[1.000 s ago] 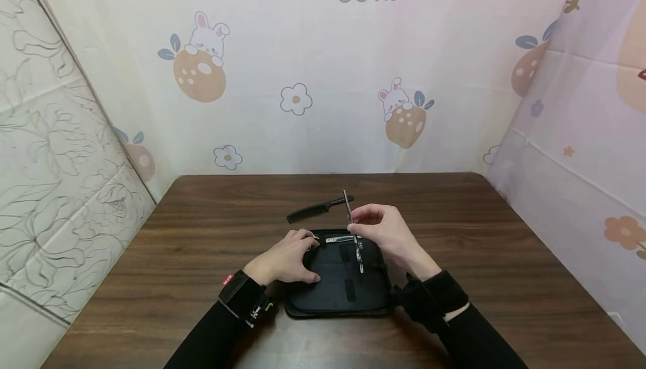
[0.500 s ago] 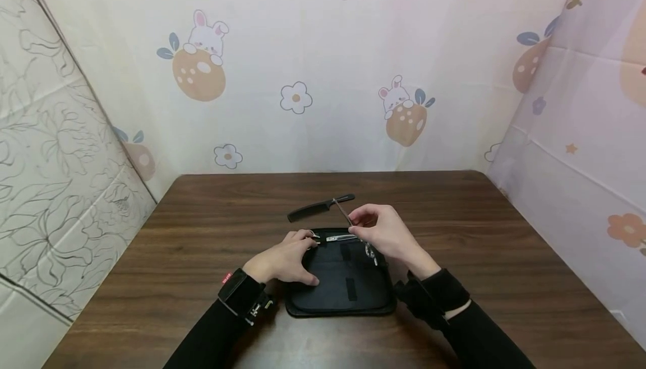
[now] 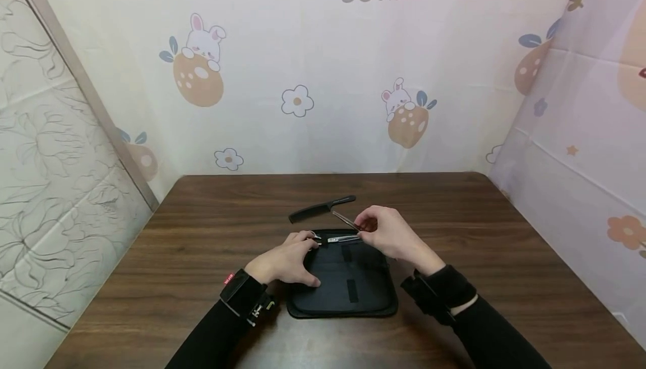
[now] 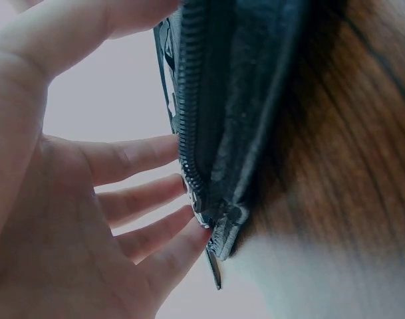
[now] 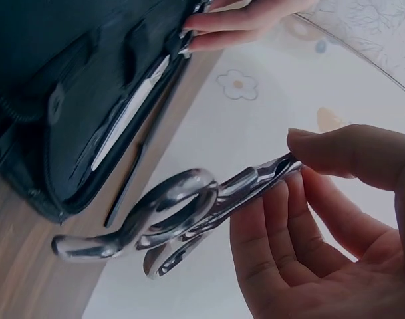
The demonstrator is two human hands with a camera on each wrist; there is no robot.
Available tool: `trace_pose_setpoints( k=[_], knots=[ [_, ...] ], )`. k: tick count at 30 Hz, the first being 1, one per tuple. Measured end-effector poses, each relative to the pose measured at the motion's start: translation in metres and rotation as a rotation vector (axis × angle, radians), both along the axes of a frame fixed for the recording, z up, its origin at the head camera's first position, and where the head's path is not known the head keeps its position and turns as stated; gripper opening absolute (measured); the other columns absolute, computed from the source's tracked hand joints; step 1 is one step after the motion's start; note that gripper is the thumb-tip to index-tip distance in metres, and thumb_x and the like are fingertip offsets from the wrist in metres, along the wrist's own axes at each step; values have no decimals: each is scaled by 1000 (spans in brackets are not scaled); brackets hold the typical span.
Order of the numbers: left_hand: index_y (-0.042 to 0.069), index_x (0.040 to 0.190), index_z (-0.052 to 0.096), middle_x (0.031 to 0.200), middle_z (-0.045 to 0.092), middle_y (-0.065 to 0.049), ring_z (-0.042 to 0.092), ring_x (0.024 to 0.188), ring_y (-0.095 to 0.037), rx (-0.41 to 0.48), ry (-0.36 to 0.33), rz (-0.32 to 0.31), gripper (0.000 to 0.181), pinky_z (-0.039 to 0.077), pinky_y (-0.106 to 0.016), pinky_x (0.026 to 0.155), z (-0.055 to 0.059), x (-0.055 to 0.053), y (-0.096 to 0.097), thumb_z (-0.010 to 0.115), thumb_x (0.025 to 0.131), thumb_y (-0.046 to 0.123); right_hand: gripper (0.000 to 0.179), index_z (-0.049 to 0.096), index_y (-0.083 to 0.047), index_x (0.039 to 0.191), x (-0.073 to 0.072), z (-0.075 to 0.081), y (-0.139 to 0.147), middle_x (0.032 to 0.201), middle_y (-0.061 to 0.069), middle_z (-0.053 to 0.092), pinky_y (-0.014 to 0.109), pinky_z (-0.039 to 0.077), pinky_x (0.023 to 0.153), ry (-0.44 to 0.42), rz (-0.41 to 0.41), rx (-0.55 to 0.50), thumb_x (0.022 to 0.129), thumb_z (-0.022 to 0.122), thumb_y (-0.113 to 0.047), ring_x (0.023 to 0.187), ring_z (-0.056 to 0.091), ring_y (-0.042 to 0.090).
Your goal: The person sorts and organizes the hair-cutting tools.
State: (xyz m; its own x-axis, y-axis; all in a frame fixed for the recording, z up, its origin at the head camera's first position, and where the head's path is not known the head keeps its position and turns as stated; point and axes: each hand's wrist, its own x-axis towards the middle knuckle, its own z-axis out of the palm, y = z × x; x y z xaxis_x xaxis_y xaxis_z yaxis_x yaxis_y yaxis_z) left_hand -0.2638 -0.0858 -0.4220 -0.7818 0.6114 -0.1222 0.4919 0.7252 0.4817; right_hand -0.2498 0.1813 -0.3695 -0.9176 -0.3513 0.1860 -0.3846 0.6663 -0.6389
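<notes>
My right hand (image 3: 391, 235) pinches a pair of shiny hairdressing scissors (image 5: 182, 206) near the middle between thumb and fingers. In the head view their blades point up and left over the case's far edge, while the finger rings are hidden behind the hand. A black zip case (image 3: 338, 285) lies on the table. Inside, along its far edge, lies a second pair of scissors (image 5: 126, 126), silver. My left hand (image 3: 287, 259) rests on the case's left side, thumb on its surface. The left fingertips touch the far left corner, by that second pair's handles.
A black comb (image 3: 313, 211) with a handle lies on the wooden table (image 3: 227, 206) just beyond the case. Dark strap loops (image 3: 351, 290) cross the case's inside. Patterned cloth (image 3: 298, 32) hangs behind the table and at its sides.
The scissors in my right hand have swung from near upright to a low slant, blades leftward, and their rings have gone behind the hand. My left hand stays in place.
</notes>
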Motion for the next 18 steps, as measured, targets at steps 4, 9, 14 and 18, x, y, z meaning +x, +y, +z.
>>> trace_pose_setpoints(
  k=[4,9,14,18],
  knots=[
    [5,135,58,154,39,-12,31,142,-33,5,9,-1,72,39,-50,109,1,0,-1,87,77,35,15,71,-5,101,-3,0,0,92,2,64,32,51,72,20,14,64,88,72,2,81,59,15],
    [4,135,59,153,39,-12,32,142,-33,6,8,0,72,40,-50,109,1,2,0,88,76,35,15,71,-6,99,-6,-2,2,89,0,62,32,49,70,20,36,143,88,72,4,78,56,14],
    [5,135,59,153,39,-12,31,143,-33,2,12,7,72,39,-50,109,0,2,1,88,76,35,15,71,-6,98,-8,-6,6,87,0,60,32,48,69,29,70,195,88,73,4,76,53,14],
    [5,135,59,153,40,-12,32,143,-33,-2,11,16,72,39,-50,109,0,1,1,89,76,35,14,72,-5,99,-9,-8,10,86,0,59,33,47,70,28,83,237,87,73,4,75,51,15]
  ],
)
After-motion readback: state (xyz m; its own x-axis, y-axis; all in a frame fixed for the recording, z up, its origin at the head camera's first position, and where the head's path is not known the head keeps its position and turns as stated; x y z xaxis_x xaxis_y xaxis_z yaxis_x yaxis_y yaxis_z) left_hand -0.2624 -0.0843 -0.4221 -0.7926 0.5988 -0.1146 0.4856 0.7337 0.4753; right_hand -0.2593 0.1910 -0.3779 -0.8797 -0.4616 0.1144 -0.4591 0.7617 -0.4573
